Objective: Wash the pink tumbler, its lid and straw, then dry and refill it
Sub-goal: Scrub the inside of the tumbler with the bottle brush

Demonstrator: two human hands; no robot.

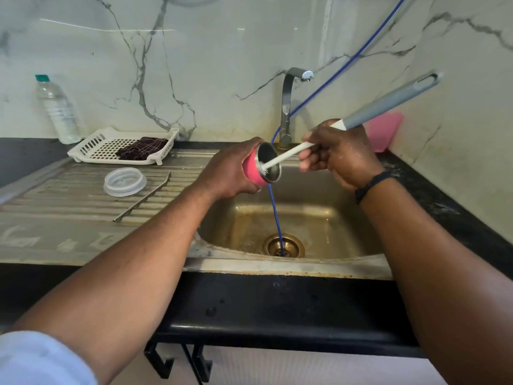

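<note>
- Your left hand (pixel 230 173) holds the pink tumbler (pixel 261 166) over the sink (pixel 327 218), tilted on its side with the open mouth turned toward your right hand. The grip is closed around the tumbler body.
- Your right hand (pixel 338 154) is closed on the white shaft of the bottle brush (pixel 361 118). The grey handle end points up and to the right; the bristle end sits inside the tumbler mouth, against the steel inner wall.
- Water droplets show on the back of your right hand, and a dark band circles that wrist.
- The clear lid (pixel 125 181) lies flat on the ribbed draining surface (pixel 69 207), left of the sink.
- The metal straw (pixel 143 197) lies just beside the lid, on the same ribs.
- A white basket (pixel 91 147) behind the lid holds a dark cloth (pixel 141 152).
- A water bottle (pixel 57 109) stands upright near the wall at far left.
- A blue hose (pixel 277 218) runs down past the faucet (pixel 288 107) into the drain (pixel 283 245).
</note>
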